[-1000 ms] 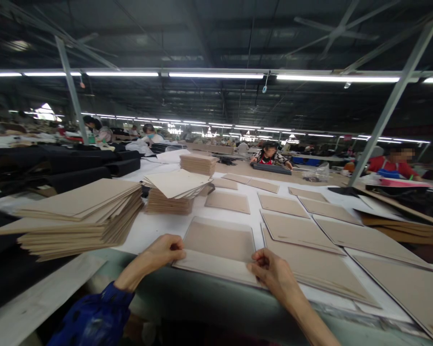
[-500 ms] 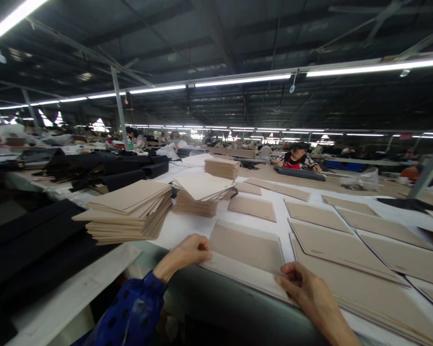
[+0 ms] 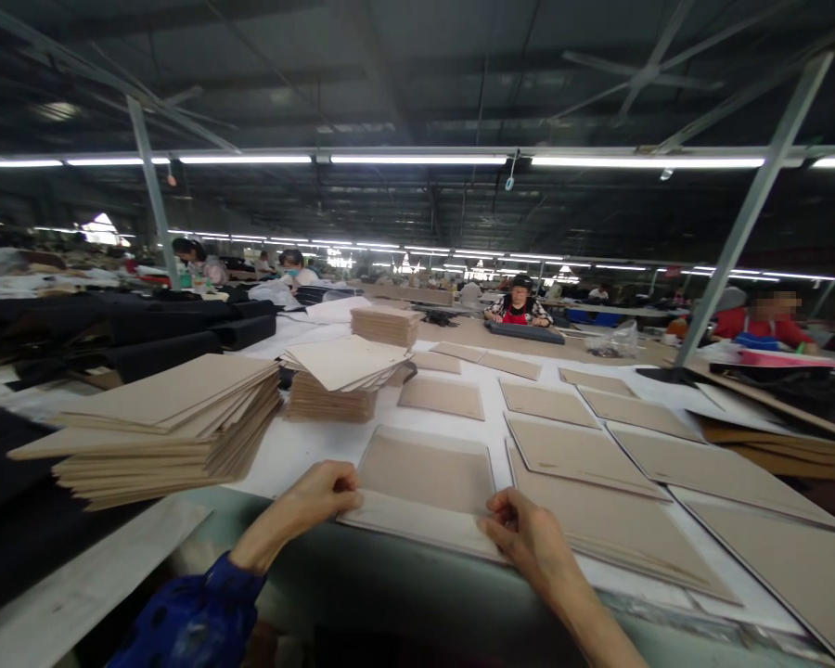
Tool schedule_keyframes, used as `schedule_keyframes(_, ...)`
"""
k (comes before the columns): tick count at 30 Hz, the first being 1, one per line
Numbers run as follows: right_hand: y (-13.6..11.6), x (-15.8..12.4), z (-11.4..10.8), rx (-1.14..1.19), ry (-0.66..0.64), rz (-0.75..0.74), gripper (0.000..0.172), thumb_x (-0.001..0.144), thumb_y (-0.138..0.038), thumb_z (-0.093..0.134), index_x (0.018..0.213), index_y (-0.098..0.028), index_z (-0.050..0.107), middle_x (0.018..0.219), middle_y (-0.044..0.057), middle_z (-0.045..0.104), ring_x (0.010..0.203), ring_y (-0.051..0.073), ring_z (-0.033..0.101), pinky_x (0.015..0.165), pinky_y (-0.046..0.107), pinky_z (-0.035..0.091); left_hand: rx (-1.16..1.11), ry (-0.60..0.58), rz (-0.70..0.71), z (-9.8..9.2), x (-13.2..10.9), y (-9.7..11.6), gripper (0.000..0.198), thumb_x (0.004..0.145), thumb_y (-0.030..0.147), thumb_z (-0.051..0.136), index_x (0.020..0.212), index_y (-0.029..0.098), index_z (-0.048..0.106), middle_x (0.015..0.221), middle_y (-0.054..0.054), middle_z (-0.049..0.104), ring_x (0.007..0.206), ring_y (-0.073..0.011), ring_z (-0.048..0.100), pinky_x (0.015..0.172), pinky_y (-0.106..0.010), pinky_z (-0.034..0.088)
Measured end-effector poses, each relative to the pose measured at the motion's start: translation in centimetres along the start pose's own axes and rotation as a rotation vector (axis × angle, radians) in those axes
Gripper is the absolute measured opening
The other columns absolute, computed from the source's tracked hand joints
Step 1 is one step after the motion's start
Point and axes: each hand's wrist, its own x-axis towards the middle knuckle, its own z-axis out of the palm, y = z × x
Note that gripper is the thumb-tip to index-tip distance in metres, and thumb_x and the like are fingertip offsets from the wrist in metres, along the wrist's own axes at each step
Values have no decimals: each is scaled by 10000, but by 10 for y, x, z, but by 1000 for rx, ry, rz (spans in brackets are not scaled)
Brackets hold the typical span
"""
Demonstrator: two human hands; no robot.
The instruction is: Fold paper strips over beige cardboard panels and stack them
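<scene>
A tan board (image 3: pixel 424 473) lies at the table's near edge, with a pale strip (image 3: pixel 417 521) along its front side. My left hand (image 3: pixel 330 489) pinches the strip's left end between thumb and fingers. At the opposite end, my right hand (image 3: pixel 525 527) is closed in a pinch on the same strip. The strip lies flat across the board's near part; I cannot tell whether it is a separate piece or a folded flap. Both fingertips hide the strip's corners.
To the left stands an uneven stack of tan boards (image 3: pixel 173 417); behind it is a smaller stack (image 3: pixel 330 394) topped with pale sheets (image 3: pixel 344 360). Several flat boards (image 3: pixel 584 455) cover the right side. Black material (image 3: pixel 160 362) lies far left. A co-worker (image 3: pixel 519 306) sits across the table.
The camera view has turned to the right, so the scene appears shifted left. Both hands keep their pinch at the strip's ends, and the board looks unmoved on the table.
</scene>
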Motion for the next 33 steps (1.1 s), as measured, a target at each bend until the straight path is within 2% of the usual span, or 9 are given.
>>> schedule_keyframes(10,1,0,-1,-105,1,-43,82,703,-279,514,759,-220,506,601,-38,569,545,126,494,551,251,341,13,38,32,1,-1,-3,127,605,272,565,593,169,490,533,71,419,558,-97,371,523,-232,263)
schedule_keyframes(20,1,0,-1,-20,-29,-5,103,699,-284,508,776,-216,505,590,-46,548,526,120,495,528,243,349,10,22,28,0,-3,1,138,617,279,571,591,167,494,532,69,419,560,-98,373,528,-238,265)
schedule_keyframes(24,1,-1,-1,-85,-38,-25,116,712,-258,494,820,-216,495,641,-29,577,556,134,527,554,255,381,22,19,25,1,-2,-1,124,618,266,566,612,171,486,539,70,421,560,-98,375,529,-240,269)
schedule_keyframes(26,2,-2,-1,-195,2,-90,190,726,-247,497,912,-207,496,771,9,608,604,145,556,602,272,417,13,35,28,2,-3,-2,117,620,243,560,668,179,475,560,74,425,563,-99,384,532,-237,289)
schedule_keyframes(28,3,-4,0,-327,61,-157,265,752,-241,499,1012,-197,494,952,62,594,658,154,584,649,291,452,37,78,36,2,-6,-2,185,622,218,557,788,183,483,636,64,455,594,-108,412,560,-241,343)
schedule_keyframes(30,3,-6,2,-467,88,-204,298,790,-222,478,1087,-215,498,1080,89,552,668,158,607,624,299,477,133,153,94,2,-11,1,374,623,177,556,991,180,486,827,12,512,751,-142,476,702,-279,423)
schedule_keyframes(31,1,-7,4,-542,87,-240,324,802,-191,466,1121,-239,499,1114,85,544,670,159,617,587,292,480,201,190,147,2,-13,4,487,627,149,549,1103,185,457,965,-25,516,883,-167,482,814,-315,427)
schedule_keyframes(33,-3,-7,8,-690,104,-387,442,797,-99,462,1184,-310,489,1156,60,549,758,173,636,568,271,486,368,226,287,3,-19,13,645,646,81,513,1257,232,375,1231,-65,438,1132,-213,385,996,-390,342)
